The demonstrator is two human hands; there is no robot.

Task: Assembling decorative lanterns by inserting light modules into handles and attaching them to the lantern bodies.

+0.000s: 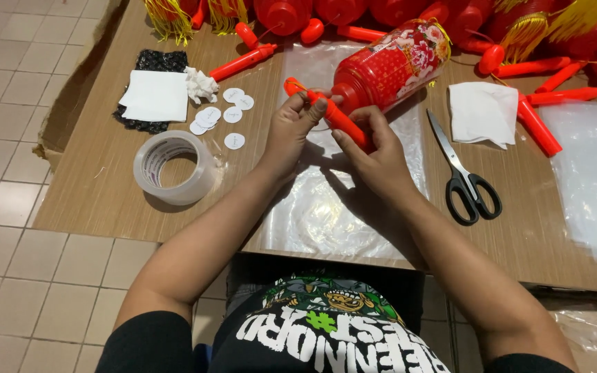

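Observation:
A red cylinder lantern (395,65) with a flower print lies tilted on a clear plastic sheet (319,214). A red plastic handle stick (336,117) runs from its near end toward me. My left hand (291,128) pinches the stick's hooked end between thumb and fingers. My right hand (374,155) grips the stick lower down, close to the lantern's mouth. Both hands hover over the plastic sheet in the middle of the wooden board.
A roll of clear tape (173,167) sits left of my hands, with several round white stickers (219,114) and a white paper on black mesh (153,97) behind it. Black-handled scissors (464,173) and a white tissue (484,110) lie right. Red lanterns and sticks (540,128) crowd the far edge.

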